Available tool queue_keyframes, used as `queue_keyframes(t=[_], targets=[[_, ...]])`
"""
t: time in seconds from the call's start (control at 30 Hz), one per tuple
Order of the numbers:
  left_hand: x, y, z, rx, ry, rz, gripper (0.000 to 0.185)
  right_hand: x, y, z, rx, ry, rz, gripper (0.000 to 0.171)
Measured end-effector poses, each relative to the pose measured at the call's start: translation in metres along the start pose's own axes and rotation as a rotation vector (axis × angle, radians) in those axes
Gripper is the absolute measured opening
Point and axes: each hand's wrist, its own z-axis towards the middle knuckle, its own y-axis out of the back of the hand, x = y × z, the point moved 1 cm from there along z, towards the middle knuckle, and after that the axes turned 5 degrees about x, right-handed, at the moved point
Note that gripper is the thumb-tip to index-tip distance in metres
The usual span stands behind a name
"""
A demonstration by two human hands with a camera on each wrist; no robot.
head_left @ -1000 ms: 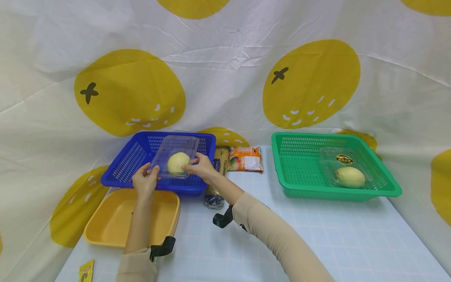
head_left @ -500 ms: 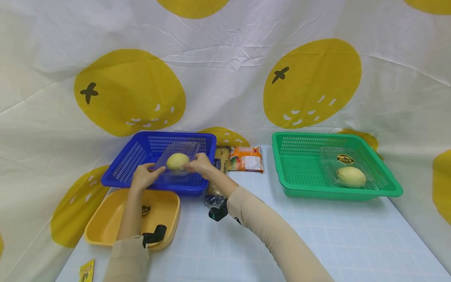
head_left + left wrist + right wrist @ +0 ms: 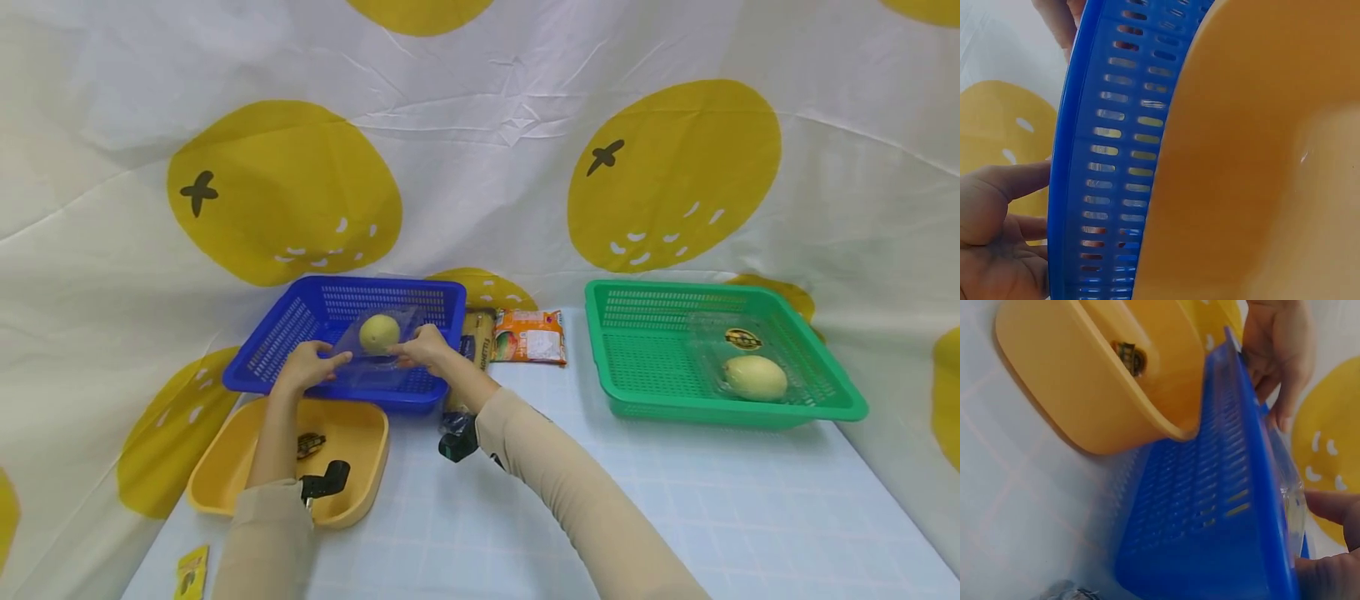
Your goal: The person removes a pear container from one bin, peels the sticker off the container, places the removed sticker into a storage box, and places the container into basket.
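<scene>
The label on the small dark item (image 3: 310, 444) in the yellow tray (image 3: 225, 475) cannot be read, the yellow packet (image 3: 191, 572) is cut off by the head view's bottom edge, and the spaghetti pack (image 3: 474, 350) is partly hidden behind the right hand (image 3: 426, 348).

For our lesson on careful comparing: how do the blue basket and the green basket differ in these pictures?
The blue basket stands on the left with both hands, left and right, holding a clear fruit box in it; the green basket stands on the right, its fruit box untouched. A yellow tub sits before the blue one only. Both are slotted plastic.
</scene>
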Motion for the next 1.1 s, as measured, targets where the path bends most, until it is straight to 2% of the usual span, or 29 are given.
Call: queue_keyframes(t=[0.2, 0.43, 0.53, 0.63, 0.7, 0.77, 0.83, 0.9, 0.97, 1.0, 1.1], targets=[[0.002, 0.004, 0.002, -0.026, -0.032, -0.022, 0.065, -0.001, -0.001, 0.007, 0.022, 0.009, 0.076, 0.073], [0.01, 0.006, 0.007, -0.051, -0.07, -0.058, 0.064, -0.005, -0.005, 0.012, 0.032, 0.002, 0.068, 0.069], [0.012, 0.003, 0.007, -0.122, -0.107, -0.063, 0.062, -0.008, -0.008, 0.012, 0.041, 0.008, 0.065, 0.068], [0.012, -0.002, 0.006, -0.23, -0.136, -0.092, 0.057, -0.01, -0.01, 0.013, 0.043, 0.005, 0.055, 0.069], [0.011, -0.005, 0.006, -0.279, -0.155, -0.148, 0.054, -0.013, -0.011, 0.019, 0.035, -0.006, 0.038, 0.068], [0.01, -0.007, 0.006, -0.291, -0.172, -0.232, 0.053, -0.014, -0.014, 0.023, 0.007, -0.005, -0.014, 0.07], [0.008, -0.009, 0.007, -0.273, -0.189, -0.342, 0.054, -0.036, -0.014, 0.056, 0.015, 0.029, -0.032, 0.073], [0.008, -0.01, 0.008, -0.256, -0.204, -0.427, 0.055, -0.051, -0.015, 0.081, 0.039, 0.049, -0.028, 0.075], [0.007, -0.011, 0.008, -0.266, -0.201, -0.513, 0.054, -0.057, -0.016, 0.09, 0.09, 0.047, -0.009, 0.074], [0.008, -0.011, 0.007, -0.273, -0.195, -0.525, 0.053, -0.059, -0.017, 0.092, 0.131, 0.045, 0.013, 0.072], [0.01, -0.011, 0.007, -0.295, -0.185, -0.542, 0.051, -0.023, -0.024, 0.039, 0.197, -0.01, 0.033, 0.063]])
